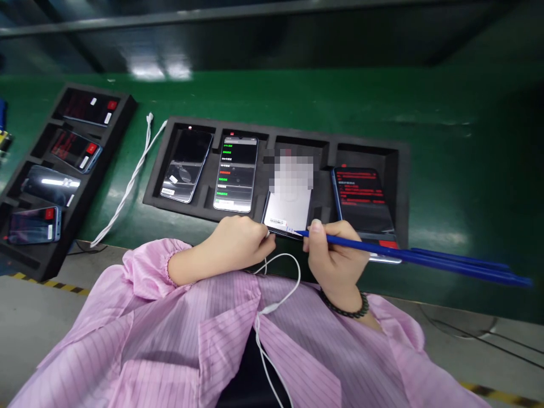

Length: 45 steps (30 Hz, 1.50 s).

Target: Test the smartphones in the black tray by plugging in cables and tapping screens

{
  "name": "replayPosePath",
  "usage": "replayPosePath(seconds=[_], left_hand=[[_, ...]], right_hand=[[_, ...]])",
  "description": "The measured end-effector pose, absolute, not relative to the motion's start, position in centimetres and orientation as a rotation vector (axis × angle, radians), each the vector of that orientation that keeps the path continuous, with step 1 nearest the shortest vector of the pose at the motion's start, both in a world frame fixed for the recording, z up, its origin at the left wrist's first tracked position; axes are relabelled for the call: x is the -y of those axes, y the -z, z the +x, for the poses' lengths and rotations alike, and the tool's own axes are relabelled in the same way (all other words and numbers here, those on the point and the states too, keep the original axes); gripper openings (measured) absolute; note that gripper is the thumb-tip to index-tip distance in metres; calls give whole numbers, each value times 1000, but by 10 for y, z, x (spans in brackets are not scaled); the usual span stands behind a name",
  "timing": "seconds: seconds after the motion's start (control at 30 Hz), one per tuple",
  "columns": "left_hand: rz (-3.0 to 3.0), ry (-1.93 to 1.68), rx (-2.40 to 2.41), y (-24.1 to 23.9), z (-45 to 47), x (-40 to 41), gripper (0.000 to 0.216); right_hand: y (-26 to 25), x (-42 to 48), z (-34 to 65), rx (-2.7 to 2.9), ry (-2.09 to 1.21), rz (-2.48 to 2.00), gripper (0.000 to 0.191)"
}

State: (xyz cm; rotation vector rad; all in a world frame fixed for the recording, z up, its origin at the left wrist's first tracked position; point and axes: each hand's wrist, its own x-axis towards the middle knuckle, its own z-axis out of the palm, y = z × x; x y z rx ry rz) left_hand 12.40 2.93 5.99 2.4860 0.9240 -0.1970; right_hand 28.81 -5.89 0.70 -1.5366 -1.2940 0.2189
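Observation:
A phone with a light screen, partly covered by a pixelated patch, lies in the third slot of a black foam tray. My right hand grips a long blue pen, its tip at the phone's lower edge beside small blue marks. At the phone's lower left corner my left hand is closed, thumb and finger pressed together; what lies between them is hidden. A thin white cable loops below the hands. Right of the pen hand rests a phone with red text.
The same tray holds a dark phone and a phone with coloured text at left. Farther left, a second foam tray carries several phones. A twisted white cable lies between the trays on the green table.

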Motion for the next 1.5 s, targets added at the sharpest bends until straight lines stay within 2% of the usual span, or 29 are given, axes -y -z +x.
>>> replayPosePath(seconds=[0.3,0.47,0.7,1.03,1.5], left_hand=[[2483,214,-923,-60,124,-29,42],[2471,263,-935,-62,125,-29,41],[2472,275,-921,-61,124,-28,41],[2516,278,-876,-61,122,-27,41],[2537,259,-829,-64,122,-25,40]], right_hand=[[-9,60,286,1202,-310,-1472,30],[-21,50,286,1181,-218,-1427,16],[-20,31,294,1533,-21,-1684,31],[-14,34,295,1542,3,-1694,26],[-13,29,300,1785,247,-1541,24]])
